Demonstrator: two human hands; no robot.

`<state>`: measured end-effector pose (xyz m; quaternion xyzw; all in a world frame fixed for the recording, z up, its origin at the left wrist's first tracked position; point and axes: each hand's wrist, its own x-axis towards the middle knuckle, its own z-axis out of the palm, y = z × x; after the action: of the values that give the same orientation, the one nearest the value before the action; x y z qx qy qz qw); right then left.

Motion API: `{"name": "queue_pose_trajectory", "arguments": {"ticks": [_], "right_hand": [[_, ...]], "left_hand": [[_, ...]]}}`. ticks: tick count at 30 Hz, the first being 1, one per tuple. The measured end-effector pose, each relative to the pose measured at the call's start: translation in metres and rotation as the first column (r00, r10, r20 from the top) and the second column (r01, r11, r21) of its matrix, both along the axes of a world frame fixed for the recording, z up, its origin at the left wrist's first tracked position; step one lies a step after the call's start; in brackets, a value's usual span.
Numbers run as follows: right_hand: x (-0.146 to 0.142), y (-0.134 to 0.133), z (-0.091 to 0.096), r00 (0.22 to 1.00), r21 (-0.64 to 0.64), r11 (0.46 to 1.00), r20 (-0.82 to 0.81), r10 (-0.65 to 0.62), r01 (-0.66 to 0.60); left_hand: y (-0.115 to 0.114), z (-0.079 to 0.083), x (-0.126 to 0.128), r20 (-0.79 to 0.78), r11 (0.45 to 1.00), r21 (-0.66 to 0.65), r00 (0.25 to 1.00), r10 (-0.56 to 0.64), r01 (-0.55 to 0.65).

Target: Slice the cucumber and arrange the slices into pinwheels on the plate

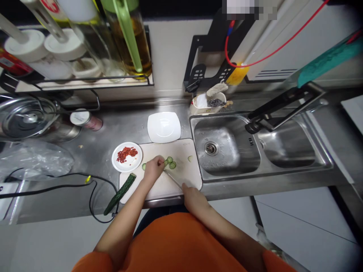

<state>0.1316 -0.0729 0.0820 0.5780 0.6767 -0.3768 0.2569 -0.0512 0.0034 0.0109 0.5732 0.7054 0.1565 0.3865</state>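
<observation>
Head view: a pale cutting board [188,175] lies on the metal surface [96,149], and near its middle sit a few thin cucumber slices [172,165], with one more pale piece [190,158] toward the board's right edge. The left hand [154,168] is over the middle of the board, fingers bunched and bent down against the slices; whether its grip is closed on a piece beneath cannot be told, as the hand hides it. The right hand [195,198], at the board's near edge, has its grip wrapped round the handle of a knife [172,179], whose blade slants across the board to the left fingertips. A long cucumber [120,193] lies across the board's left edge, one end on it and the other beyond.

The cucumber should be firm, fairly light and apt to roll; its bumpy skin gives some hold, best taken round the middle. The slices look wet, limp and easily torn, so a light pinch by the rim would suit them. The knife is likely stiff and sharp, to be held by the handle only.

A white plate [163,126] is just behind the board.
</observation>
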Motion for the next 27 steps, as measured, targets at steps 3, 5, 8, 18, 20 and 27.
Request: {"name": "queue_pose_trajectory", "arguments": {"ticks": [3, 5, 8, 18, 20, 27], "right_hand": [[0.002, 0.002, 0.000, 1.000, -0.002, 1.000, -0.002, 0.002, -0.002], [0.003, 0.003, 0.001, 1.000, -0.003, 1.000, 0.002, -0.002, 0.002], [0.003, 0.005, 0.001, 1.000, -0.015, 1.000, 0.011, -0.015, 0.015], [0.001, 0.008, -0.002, 0.998, 0.019, 0.998, 0.006, -0.062, 0.062], [-0.001, 0.007, -0.003, 0.999, 0.040, 0.998, 0.008, -0.052, 0.052], [-0.016, 0.014, 0.000, 1.000, 0.071, 0.997, -0.001, 0.021, -0.021]], "left_hand": [[-0.002, -0.002, -0.017, 0.049, 1.000, -0.026, 0.999, 0.015, -0.014], [-0.001, -0.003, -0.027, 0.066, 0.999, -0.038, 0.998, -0.009, 0.011], [0.000, -0.002, -0.036, 0.038, 0.994, -0.018, 0.994, -0.106, 0.106], [-0.029, -0.011, -0.023, -0.283, 0.980, 0.154, 0.956, -0.081, 0.128], [-0.035, -0.016, -0.020, -0.299, 0.981, 0.172, 0.954, -0.035, 0.089], [-0.038, -0.021, -0.015, -0.275, 0.974, 0.224, 0.961, 0.034, 0.030]]}}
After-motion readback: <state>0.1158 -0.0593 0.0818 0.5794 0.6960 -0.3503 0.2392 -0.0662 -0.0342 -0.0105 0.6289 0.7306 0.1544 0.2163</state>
